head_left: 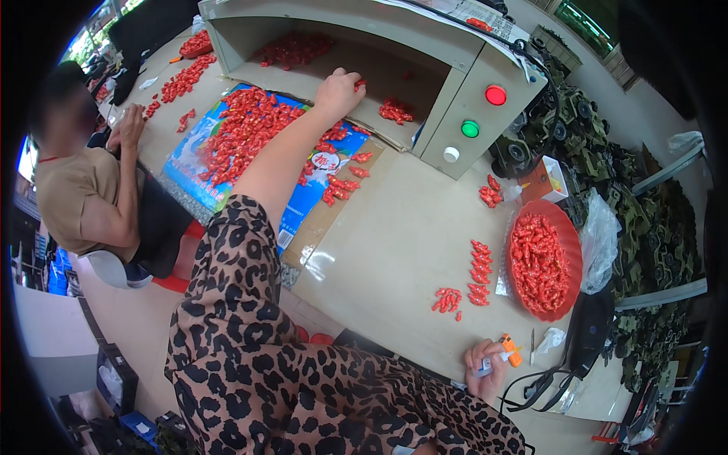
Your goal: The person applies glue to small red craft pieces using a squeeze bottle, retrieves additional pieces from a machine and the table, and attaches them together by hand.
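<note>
My left hand (pixel 340 94) reaches to the mouth of a grey metal box (pixel 356 21), its fingers curled together. At the fingertips a bit of a small red figure (pixel 359 86) shows. Below that arm, many glossy red figures (pixel 246 136) are heaped on a blue printed sheet (pixel 186 161). At the table's near edge my right hand (pixel 485 370) is closed round a small glue bottle (pixel 483 368) with a thin nozzle. Just beyond that hand lies an orange tool (pixel 510 350). Short rows of red figures (pixel 480 265) lie on the table farther off.
A red bowl (pixel 575 254) full of red figures stands at the right, with a clear plastic bag (pixel 600 243) beside it. Dark cables (pixel 538 387) curl near my right hand. A person (pixel 95 189) sits at the left, hands together. Red and green buttons (pixel 470 129) mark the box's side.
</note>
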The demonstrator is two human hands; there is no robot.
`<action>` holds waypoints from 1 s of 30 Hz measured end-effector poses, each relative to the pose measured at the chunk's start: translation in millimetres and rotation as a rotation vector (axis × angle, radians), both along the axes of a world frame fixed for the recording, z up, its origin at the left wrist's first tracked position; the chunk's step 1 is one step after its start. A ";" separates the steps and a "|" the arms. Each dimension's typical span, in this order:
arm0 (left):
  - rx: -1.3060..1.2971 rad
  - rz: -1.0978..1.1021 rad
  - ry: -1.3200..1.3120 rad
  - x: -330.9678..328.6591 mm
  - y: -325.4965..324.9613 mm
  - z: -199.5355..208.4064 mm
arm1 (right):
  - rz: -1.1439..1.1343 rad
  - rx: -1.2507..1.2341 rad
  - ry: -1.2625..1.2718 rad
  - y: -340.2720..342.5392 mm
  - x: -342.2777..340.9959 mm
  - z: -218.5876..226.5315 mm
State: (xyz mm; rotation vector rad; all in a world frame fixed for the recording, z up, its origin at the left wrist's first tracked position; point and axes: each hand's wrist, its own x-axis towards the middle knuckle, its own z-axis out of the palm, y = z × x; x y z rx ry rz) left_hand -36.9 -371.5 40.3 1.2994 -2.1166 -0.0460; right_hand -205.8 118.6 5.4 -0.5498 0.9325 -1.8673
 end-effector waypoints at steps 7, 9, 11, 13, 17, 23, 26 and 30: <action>-0.082 0.026 -0.312 -23.7 -15.2 -18.3 | -0.018 0.014 -0.058 -0.6 -0.2 -1.3; -0.023 0.005 -0.330 -24.2 -20.2 -19.0 | -0.014 0.018 -0.073 -1.0 -1.2 0.1; -0.035 0.016 -0.370 -23.3 -35.4 -26.3 | -0.016 0.019 -0.087 -1.9 -2.5 0.4; -0.037 -0.022 -0.243 -22.4 -41.4 -27.7 | -0.018 0.021 -0.069 -3.6 -3.4 1.4; -0.055 0.058 -0.253 -32.9 -23.2 -17.1 | -0.020 0.039 -0.076 -4.5 -3.6 2.7; -0.103 0.011 -0.330 -24.4 -34.4 -19.7 | -0.014 0.027 -0.017 -4.2 -0.6 2.0; 0.120 -0.068 -0.256 -33.2 -43.0 -23.8 | -0.041 0.036 0.038 -2.7 3.7 2.9; -0.202 -0.050 -0.140 -33.3 -47.7 -41.8 | -0.016 0.022 0.046 -1.4 1.6 2.1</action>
